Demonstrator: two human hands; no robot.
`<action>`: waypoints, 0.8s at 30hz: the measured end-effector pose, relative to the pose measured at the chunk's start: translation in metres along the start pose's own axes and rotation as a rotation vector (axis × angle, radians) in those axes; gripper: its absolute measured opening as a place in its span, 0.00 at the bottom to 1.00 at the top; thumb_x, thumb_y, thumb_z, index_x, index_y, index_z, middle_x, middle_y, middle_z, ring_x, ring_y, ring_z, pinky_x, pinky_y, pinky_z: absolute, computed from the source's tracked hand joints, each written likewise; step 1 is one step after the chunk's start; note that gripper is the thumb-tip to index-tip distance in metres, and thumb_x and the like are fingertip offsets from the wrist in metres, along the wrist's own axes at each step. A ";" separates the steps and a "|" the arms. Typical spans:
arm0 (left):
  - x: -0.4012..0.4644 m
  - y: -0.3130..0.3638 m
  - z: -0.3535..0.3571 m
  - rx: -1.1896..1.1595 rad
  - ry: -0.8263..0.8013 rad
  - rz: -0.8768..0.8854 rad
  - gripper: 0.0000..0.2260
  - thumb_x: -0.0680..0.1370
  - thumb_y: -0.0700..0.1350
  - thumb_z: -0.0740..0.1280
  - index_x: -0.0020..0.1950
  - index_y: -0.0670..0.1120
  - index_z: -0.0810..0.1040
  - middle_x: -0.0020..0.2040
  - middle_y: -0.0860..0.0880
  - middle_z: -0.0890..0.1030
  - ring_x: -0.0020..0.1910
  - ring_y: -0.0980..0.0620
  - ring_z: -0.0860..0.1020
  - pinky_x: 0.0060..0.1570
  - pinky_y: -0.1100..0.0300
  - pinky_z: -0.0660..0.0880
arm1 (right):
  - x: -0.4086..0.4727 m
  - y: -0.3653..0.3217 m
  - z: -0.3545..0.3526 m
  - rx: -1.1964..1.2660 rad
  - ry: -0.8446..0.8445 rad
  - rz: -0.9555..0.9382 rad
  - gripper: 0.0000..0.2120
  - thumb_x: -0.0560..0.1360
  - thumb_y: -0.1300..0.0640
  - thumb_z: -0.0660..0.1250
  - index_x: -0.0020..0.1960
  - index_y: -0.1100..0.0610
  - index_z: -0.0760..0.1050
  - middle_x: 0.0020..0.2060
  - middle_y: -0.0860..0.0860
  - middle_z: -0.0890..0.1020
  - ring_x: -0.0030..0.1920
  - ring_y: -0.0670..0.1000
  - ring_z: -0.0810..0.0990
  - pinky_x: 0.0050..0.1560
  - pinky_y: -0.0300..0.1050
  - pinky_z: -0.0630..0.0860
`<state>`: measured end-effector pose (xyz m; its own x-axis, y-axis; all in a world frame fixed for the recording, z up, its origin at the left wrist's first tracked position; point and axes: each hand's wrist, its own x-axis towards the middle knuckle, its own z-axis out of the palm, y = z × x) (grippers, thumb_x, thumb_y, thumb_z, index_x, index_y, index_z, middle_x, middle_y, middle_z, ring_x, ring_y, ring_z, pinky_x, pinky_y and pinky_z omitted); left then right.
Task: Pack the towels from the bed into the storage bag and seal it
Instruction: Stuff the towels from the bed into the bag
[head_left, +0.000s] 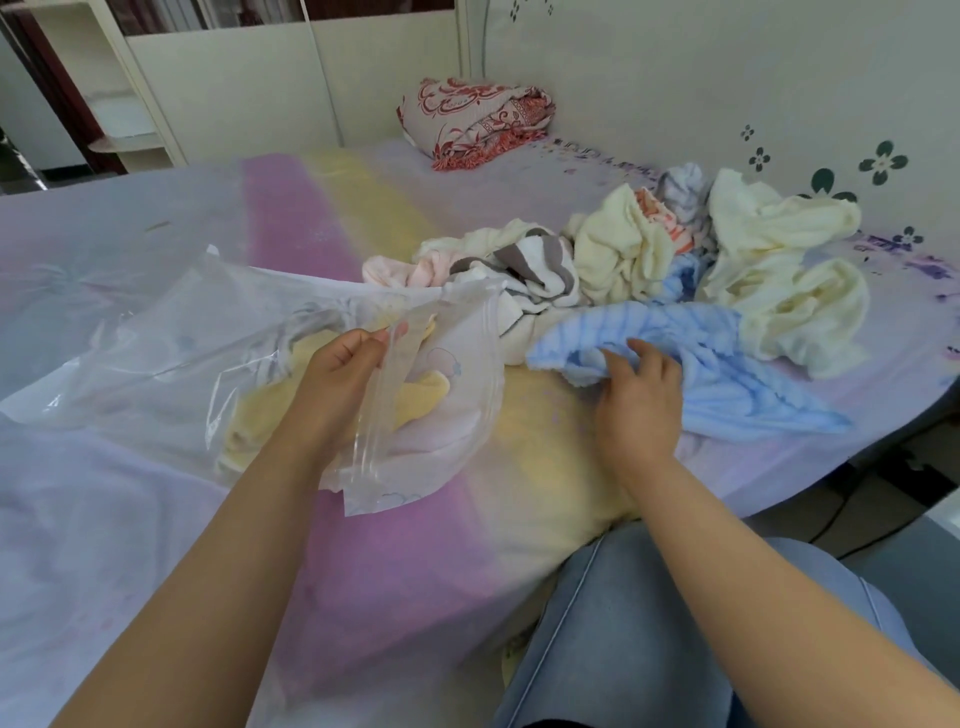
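Note:
A clear plastic storage bag (171, 364) lies on the bed at the left, its mouth facing right. A yellow towel (415, 400) shows inside it. My left hand (337, 374) pinches the upper zip edge of the bag's mouth and holds it up. My right hand (636, 395) grips the near edge of a light blue striped towel (727, 364) lying just right of the bag. Behind it sits a loose pile: a grey-and-white striped towel (524, 270), a pink towel (400, 270) and cream towels (779, 280).
The bed sheet (363, 545) is pastel pink, yellow and lilac. A folded red-patterned blanket (472, 122) lies at the far side by the wall. My knee in blue jeans (649, 623) is at the bed's near right edge. A white cabinet (234, 78) stands behind.

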<state>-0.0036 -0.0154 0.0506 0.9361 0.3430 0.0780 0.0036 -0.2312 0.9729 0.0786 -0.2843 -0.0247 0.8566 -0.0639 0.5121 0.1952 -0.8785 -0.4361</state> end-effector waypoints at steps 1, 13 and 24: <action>0.000 0.001 0.000 -0.001 -0.003 0.003 0.30 0.71 0.64 0.66 0.55 0.37 0.78 0.48 0.45 0.80 0.47 0.48 0.76 0.51 0.51 0.72 | -0.001 -0.015 -0.006 0.043 0.051 -0.036 0.19 0.72 0.58 0.56 0.59 0.57 0.78 0.62 0.62 0.75 0.61 0.66 0.70 0.54 0.58 0.69; 0.008 -0.006 -0.002 -0.074 0.080 0.061 0.22 0.77 0.55 0.66 0.56 0.36 0.79 0.45 0.47 0.82 0.37 0.59 0.82 0.37 0.68 0.77 | -0.042 -0.069 -0.005 -0.096 -0.547 -0.161 0.28 0.71 0.42 0.66 0.68 0.47 0.62 0.74 0.55 0.55 0.73 0.61 0.56 0.66 0.61 0.60; 0.010 -0.005 -0.002 -0.039 0.081 0.064 0.21 0.80 0.54 0.66 0.52 0.34 0.77 0.41 0.45 0.76 0.39 0.51 0.75 0.36 0.63 0.74 | 0.010 -0.046 0.002 -0.024 -0.866 -0.168 0.18 0.77 0.50 0.60 0.65 0.53 0.68 0.59 0.55 0.78 0.58 0.56 0.77 0.55 0.50 0.73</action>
<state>0.0053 -0.0092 0.0469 0.9023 0.4019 0.1559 -0.0702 -0.2197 0.9730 0.0792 -0.2437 -0.0010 0.8805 0.4396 -0.1773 0.3491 -0.8545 -0.3846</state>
